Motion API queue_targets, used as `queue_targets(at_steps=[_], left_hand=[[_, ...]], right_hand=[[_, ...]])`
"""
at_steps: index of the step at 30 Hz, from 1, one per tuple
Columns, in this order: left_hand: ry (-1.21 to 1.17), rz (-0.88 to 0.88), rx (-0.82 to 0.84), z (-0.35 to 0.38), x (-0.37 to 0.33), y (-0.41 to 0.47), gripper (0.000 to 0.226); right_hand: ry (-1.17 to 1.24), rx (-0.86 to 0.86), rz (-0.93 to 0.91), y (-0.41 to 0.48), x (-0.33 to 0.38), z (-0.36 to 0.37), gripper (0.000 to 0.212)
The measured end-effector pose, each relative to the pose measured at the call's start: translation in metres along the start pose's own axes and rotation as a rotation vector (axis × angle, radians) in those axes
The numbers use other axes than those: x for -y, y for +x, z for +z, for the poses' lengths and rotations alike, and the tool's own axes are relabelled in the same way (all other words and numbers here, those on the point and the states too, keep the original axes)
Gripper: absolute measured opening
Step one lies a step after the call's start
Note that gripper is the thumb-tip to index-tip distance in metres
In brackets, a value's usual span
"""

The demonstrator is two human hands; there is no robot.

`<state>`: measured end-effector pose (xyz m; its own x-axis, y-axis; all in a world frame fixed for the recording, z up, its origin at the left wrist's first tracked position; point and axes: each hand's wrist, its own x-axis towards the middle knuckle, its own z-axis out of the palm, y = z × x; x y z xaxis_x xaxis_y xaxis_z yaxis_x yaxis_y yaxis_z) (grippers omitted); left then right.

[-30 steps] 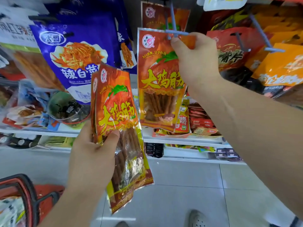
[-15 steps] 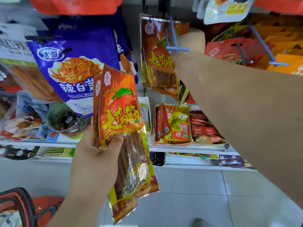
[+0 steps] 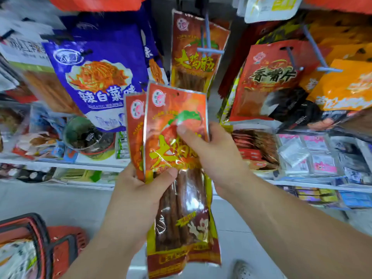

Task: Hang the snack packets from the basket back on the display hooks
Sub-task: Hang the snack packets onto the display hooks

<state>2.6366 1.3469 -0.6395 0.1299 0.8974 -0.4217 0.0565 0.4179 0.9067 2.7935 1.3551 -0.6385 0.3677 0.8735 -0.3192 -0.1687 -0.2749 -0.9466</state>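
— So, what is each grip doing?
— The left grip (image 3: 138,190) is closed round the waist of two packets. Its thumb presses flat on the front packet (image 3: 177,117), and the rear packet (image 3: 135,125) fans out just to the left. The right grip (image 3: 213,156) pinches that same front packet a little higher, thumb on the printed face, fingers behind it
— How will that packet handle?
— Light and floppy, I'd judge. It's thin glossy film, crinkled and shiny where the thumbs press, so probably slippery. Below the grips it turns into a clear window over long brown sticks. Those should stiffen it lengthwise, though they might snap if it's bent
— Where should one take hold to hang it?
— Up at the flat sealed top strip, beside the punched hole (image 3: 178,94) above both grips. That strip looks like the flattest, firmest part, and holding close to the hole should keep it square to the prong
— And where does it go?
— Above the grips and a touch right, a pale blue hook (image 3: 208,37) with a crossbar at its tip carries a matching hanging packet (image 3: 193,63). Down and left of the grips, the red basket (image 3: 66,236) with a black rim sits on the floor, something pale and blurred inside
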Motion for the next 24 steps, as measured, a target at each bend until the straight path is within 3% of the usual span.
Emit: queue_targets(at_steps=[6,10,17,21,24], left_hand=[[-0.009,-0.095,0.082,0.005,0.013,-0.01,0.048],[0.023,-0.077,0.051,0.007,0.013,-0.011,0.03],[0.039,-0.023,-0.149,0.0,0.01,-0.011,0.016],[0.056,-0.04,-0.251,-0.013,0.011,-0.006,0.035],[0.033,-0.04,-0.242,-0.02,0.008,-0.005,0.037]], right_hand=[[0.157,-0.046,0.035,0.005,0.009,-0.021,0.02],[0.128,-0.049,-0.029,0.014,0.026,-0.024,0.003],[-0.068,-0.153,-0.238,0.028,0.034,-0.033,0.015],[-0.159,-0.146,-0.337,0.029,0.049,-0.034,0.017],[-0.204,-0.151,-0.387,0.035,0.057,-0.03,0.018]])
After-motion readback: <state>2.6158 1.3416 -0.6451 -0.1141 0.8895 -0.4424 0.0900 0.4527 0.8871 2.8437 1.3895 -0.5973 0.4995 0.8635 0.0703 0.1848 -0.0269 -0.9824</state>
